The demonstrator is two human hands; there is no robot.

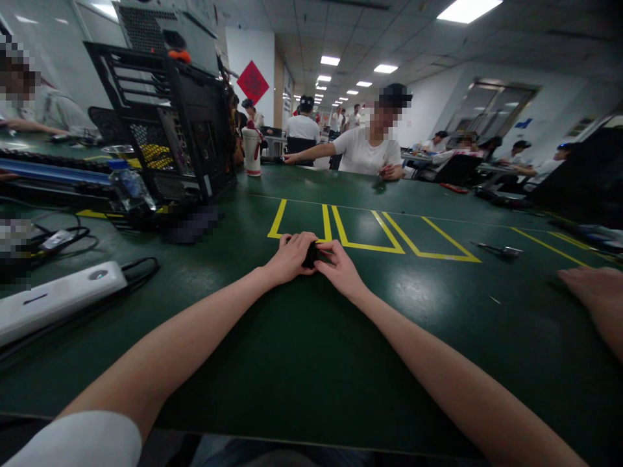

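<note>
Both hands are on it: the left hand [291,257] wraps over the black piece [310,256] from the side and top, while the right hand [339,266] pinches its other edge between thumb and fingertips. That looks like one hand steadying, the other doing the finer work; the fingers hide too much to say what the piece is. It sits between the hands, low over the table [253,363], right at the near edge of the yellow tape [372,246], whose open-sided boxes seem meant to mark out places.

Outward now: a tool [501,250] lies right of the boxes, within reach, and a neighbour's hand [594,288] rests at the far right. Over left, the white power strip [63,301] sits well off the working spot, perhaps to keep its cord aside. Behind it, a bottle [130,187] stands against the upright PC case [182,130], and a cup [252,152] beyond, likely parked clear of the elbows.
</note>
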